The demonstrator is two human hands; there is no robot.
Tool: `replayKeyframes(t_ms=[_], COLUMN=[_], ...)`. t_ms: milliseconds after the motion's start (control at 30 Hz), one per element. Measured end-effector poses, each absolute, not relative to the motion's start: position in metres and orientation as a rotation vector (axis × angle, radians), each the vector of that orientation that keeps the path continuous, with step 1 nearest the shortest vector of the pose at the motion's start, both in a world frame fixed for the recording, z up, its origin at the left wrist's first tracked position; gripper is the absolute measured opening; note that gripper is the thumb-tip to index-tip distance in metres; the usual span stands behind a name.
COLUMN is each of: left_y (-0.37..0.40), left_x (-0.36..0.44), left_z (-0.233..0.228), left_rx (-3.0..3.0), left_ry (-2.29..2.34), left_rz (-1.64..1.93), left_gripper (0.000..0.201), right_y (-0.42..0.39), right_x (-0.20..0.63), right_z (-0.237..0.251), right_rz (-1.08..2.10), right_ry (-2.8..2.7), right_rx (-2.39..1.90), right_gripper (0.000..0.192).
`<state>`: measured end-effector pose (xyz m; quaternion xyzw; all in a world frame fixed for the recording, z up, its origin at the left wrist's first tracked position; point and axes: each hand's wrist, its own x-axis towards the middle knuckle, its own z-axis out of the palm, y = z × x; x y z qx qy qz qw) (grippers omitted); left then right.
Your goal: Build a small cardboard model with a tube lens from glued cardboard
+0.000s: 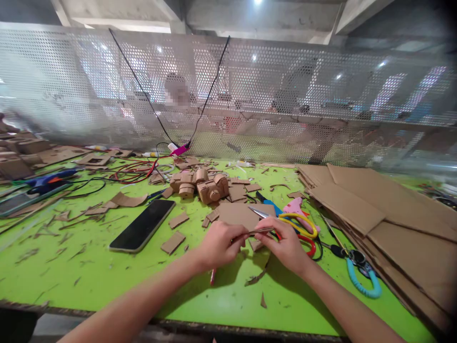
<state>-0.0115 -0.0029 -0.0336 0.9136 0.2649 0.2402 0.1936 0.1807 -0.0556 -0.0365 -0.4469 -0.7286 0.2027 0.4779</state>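
- Thin cardboard piece (254,232) sat between the two hands, above the green table (89,281); the left hand (222,244) pinched one end and the right hand (285,244) the other, presumably because a grip from both sides steadied something so slight.
- Scissors (294,216), with yellow and red handles, were right beside the right hand, handy for it; I couldn't tell whether they hung on its fingers or rested on something.
- A phone (143,226) lay flat to the left, perhaps to be clear of the forearms.
- Cardboard sheets (410,228) were stacked flat on the right, probably to save space.
- Beyond the hands, cardboard camera models (213,188) stood bunched among scraps, seemingly placed there to leave elbow room.
- Farthest off, a magenta power strip (181,150) sat before a perforated screen (250,95), cables rising from it.
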Motion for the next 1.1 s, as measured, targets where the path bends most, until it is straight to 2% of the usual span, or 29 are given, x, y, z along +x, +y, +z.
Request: replayKeyframes(t_ms=[167, 300, 433, 667, 933, 1100], left_y=[-0.010, -0.015, -0.019, -0.011, -0.021, -0.025], left_x=[-0.007, -0.002, 0.002, 0.001, 0.005, 0.005], left_z=[-0.038, -0.040, -0.038, -0.037, -0.034, -0.038], left_rx=[2.410, 2.264, 2.130, 2.167, 2.205, 2.032], left_ry=[0.708, 0.725, 0.776, 0.896, 0.937, 0.938], left_rz=[0.669, 0.633, 0.618, 0.516, 0.489, 0.513], left_gripper=[0.032, 0.034, 0.036, 0.032, 0.040, 0.043], right_y=[-0.055, -0.049, -0.043, -0.036, -0.050, -0.054], right_x=[0.176, 0.172, 0.171, 0.191, 0.186, 0.174], right_z=[-0.046, -0.050, -0.048, -0.048, -0.034, -0.039], right_rz=[0.706, 0.802, 0.869, 1.134, 0.711, 0.332], right_ry=[-1.540, -1.373, -1.242, -1.443, -1.871, -1.850], right_rx=[-1.141, -1.178, -1.229, -1.186, -1.282, -1.347], right_gripper=[0.020, 0.015, 0.019, 0.027, 0.017, 0.013])
